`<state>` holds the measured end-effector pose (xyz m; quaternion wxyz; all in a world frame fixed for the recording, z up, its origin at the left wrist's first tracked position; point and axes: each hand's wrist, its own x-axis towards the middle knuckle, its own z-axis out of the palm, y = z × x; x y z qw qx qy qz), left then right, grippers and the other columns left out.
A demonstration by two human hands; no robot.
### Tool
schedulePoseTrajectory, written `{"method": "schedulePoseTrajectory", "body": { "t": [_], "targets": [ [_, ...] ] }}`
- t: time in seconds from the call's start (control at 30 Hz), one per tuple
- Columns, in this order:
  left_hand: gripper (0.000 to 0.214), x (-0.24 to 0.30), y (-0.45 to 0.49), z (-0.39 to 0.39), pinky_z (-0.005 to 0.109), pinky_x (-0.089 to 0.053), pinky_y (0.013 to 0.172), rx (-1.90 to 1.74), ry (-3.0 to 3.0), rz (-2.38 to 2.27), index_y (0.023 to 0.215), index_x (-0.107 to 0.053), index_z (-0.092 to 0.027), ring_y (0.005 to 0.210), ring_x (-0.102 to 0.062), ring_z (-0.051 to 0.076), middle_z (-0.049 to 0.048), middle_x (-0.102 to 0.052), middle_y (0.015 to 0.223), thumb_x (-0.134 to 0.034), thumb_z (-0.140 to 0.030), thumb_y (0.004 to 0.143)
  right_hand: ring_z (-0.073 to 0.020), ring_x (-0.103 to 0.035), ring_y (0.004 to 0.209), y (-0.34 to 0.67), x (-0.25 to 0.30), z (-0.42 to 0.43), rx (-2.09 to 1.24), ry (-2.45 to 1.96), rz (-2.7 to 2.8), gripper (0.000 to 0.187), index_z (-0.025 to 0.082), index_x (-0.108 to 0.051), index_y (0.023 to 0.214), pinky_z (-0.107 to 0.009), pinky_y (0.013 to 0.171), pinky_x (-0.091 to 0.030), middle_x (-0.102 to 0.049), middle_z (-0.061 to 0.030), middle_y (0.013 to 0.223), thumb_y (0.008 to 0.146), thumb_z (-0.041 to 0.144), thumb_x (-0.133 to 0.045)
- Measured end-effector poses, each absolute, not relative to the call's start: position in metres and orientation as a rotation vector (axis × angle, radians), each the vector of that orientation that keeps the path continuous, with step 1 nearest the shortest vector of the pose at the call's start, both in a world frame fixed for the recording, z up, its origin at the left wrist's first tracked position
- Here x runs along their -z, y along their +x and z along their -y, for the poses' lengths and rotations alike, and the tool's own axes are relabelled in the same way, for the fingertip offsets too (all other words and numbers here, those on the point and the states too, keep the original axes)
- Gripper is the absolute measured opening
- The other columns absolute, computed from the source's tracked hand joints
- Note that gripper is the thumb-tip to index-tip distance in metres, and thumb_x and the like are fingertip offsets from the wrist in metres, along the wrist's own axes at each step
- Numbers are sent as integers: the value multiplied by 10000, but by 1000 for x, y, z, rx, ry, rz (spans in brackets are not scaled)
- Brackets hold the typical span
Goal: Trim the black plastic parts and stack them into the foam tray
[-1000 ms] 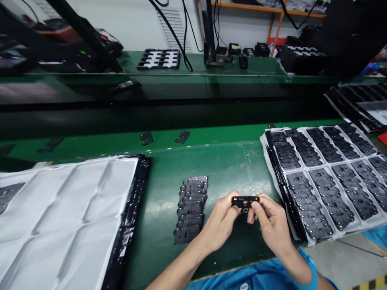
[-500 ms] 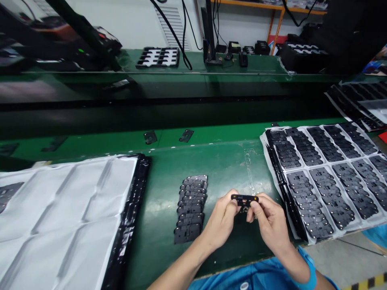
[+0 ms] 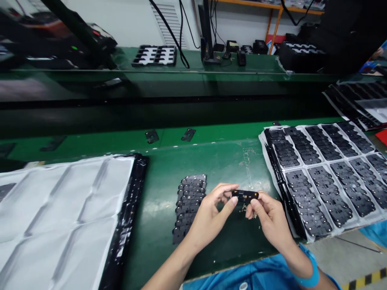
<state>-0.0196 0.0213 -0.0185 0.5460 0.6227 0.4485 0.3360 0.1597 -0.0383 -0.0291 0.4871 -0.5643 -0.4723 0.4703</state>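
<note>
Between my hands is a small black plastic part with yellow-orange spots at its ends, held above the green bench. My right hand pinches its right end between thumb and fingers. At the left end, the thumb and fingertips of my left hand close on the part, with the other fingers curled behind. An overlapping row of similar flat black parts lies just left of my left hand, partly covered by it. Small pale crumbs show just under the held part; what they are I cannot make out.
On the right, a white-lined tray holds rows of black parts. A stack of white-lined trays stands at left. Loose black parts lie on the green strip beyond. A dark trough runs behind, below a shelf with cables.
My left hand has loosened and shifted its grip, its thumb now further left and its fingers raised over the part's end. My right hand keeps its pinch. The view has shifted slightly.
</note>
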Motion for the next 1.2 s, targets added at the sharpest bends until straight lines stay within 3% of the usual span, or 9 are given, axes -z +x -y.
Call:
{"method": "schedulePoseTrajectory", "body": {
  "t": [0.1, 0.17, 0.23, 0.3, 0.4, 0.53, 0.83, 1.0, 1.2],
  "targets": [
    [246, 20, -16, -21, 284, -494, 692, -791, 1347, -1058, 1058, -725, -157, 697, -607, 166, 15, -657, 796, -617, -356, 963, -185, -686, 665, 163, 28, 39, -1164, -1392, 1267, 269, 194, -675, 907, -293, 665, -565, -700, -28, 745, 1071, 344, -524],
    [244, 20, -15, -19, 272, -481, 668, -775, 1317, -1052, 1011, -720, -149, 661, -589, 156, -8, -622, 714, -626, -366, 952, -225, -731, 863, 170, 26, 41, -1100, -1445, 1386, 202, 198, -714, 1069, -348, 816, -593, -754, -76, 954, 1051, 268, -525],
    [236, 19, -15, -16, 263, -472, 659, -778, 1309, -1059, 998, -718, -148, 652, -583, 150, -16, -615, 693, -628, -359, 943, -275, -690, 1160, 176, 24, 44, -1003, -1505, 1478, 277, 220, -699, 1260, -435, 1048, -529, -732, -112, 1244, 1019, 226, -564],
    [226, 15, -16, -14, 253, -453, 632, -795, 1304, -1083, 1010, -719, -151, 638, -572, 145, -23, -609, 674, -623, -342, 937, -294, -615, 1308, 178, 22, 46, -961, -1533, 1490, 396, 238, -638, 1399, -465, 1143, -459, -667, -118, 1402, 1005, 242, -611],
    [213, 10, -17, -11, 242, -424, 585, -826, 1302, -1101, 1013, -730, -156, 612, -548, 139, -23, -610, 668, -619, -315, 926, -239, -713, 1007, 172, 19, 47, -1026, -1499, 1435, 331, 216, -652, 1359, -363, 902, -571, -739, -93, 1126, 1051, 304, -568],
    [212, 8, -18, -8, 238, -396, 533, -860, 1277, -1127, 974, -747, -163, 535, -492, 123, -32, -592, 616, -624, -331, 933, -162, -613, 626, 156, 14, 46, -1092, -1437, 1383, 270, 188, -695, 1000, -269, 619, -497, -616, 3, 701, 1091, 342, -493],
    [335, 9, -27, 2, 231, -390, 499, -875, 1225, -1037, 1019, -732, -140, 535, -506, 117, -12, -594, 668, -606, -450, 995, -148, -617, 576, 148, 8, 43, -1159, -1373, 1266, 311, 190, -663, 892, -251, 583, -503, -622, 10, 656, 1067, 426, -563],
    [286, 9, -30, 6, 231, -395, 520, -895, 1263, -1048, 1147, -714, -138, 524, -505, 114, -35, -581, 617, -574, -347, 1012, -143, -628, 549, 145, 6, 43, -1187, -1358, 1250, 299, 189, -659, 872, -241, 563, -504, -635, 11, 626, 1061, 408, -581],
    [213, 6, -26, 3, 227, -375, 488, -949, 1250, -1023, 1015, -737, -154, 486, -516, 87, -25, -593, 684, -572, -287, 1004, -138, -635, 543, 143, 3, 43, -1176, -1361, 1280, 264, 192, -660, 874, -233, 555, -522, -633, 11, 638, 1063, 358, -580]
  ]
}}
